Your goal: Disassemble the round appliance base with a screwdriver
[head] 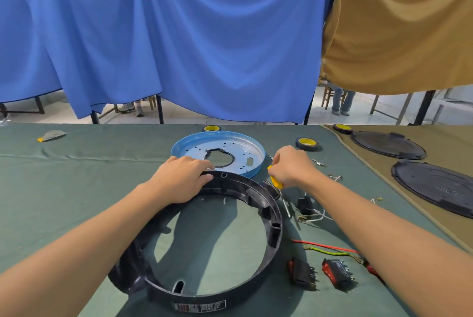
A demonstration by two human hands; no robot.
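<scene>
Squarely before the person, a black ring [275, 229], the hollow round base of an appliance, lies flat on a green cloth [76, 188], with a printed label on its near wall. The left hand [181, 178] lies palm-down on the ring's far-left rim, fingers loosely stretched over the edge and holding nothing; its thumb is hidden. The right hand [291, 165], just off the ring's far-right side, is clenched round the yellow handle of a screwdriver [275, 179]. The tool's metal shaft slants down toward the cloth just outside the ring's right wall, and whether the tip touches anything cannot be told.

Just beyond the ring, close against its far rim, sits a blue-edged metal plate [245, 153] with a cut-out middle and many small holes. To the ring's right lie a small black part [305, 205] with white leads, then red and green wires [330, 250]. Two black-and-red switches [302, 274] lie nearer the ring's front. One tape roll [308, 144], black with a yellow core, rests beyond the ring to the far right, past the right hand. Well to the ring's right, two black round lids [386, 144] lie on a tan cloth [371, 176]. A blue drape [179, 35] and a tan drape [396, 35] hang far behind the ring.
</scene>
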